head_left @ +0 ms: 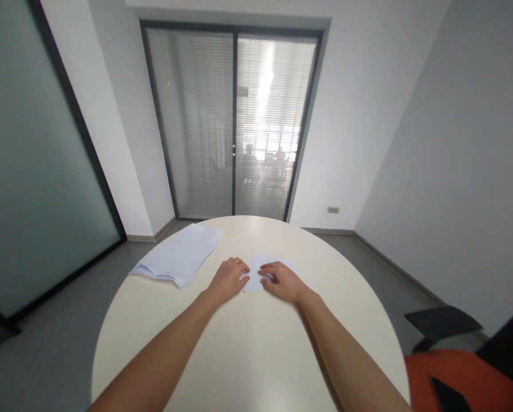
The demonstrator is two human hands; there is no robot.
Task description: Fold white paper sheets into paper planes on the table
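A small white sheet of paper [255, 274] lies on the round cream table [256, 349] between my hands, its outer parts partly covered by them. My left hand [229, 278] rests at the sheet's left edge, fingers bent, with a gap between thumb and fingertips. From the right, my right hand [283, 280] lies over the sheet, its fingertips touching the paper and its thumb apart from the fingers. A pale corner of paper shows beyond the right knuckles. Left of my hands is a stack of larger white sheets [181, 252], its near edge uneven.
At the lower right, an orange chair seat [458, 377] with a black armrest [443, 323] stands beside the table. Behind the table are glass doors [235, 126] with blinds. A frosted glass panel [37, 160] is at the left.
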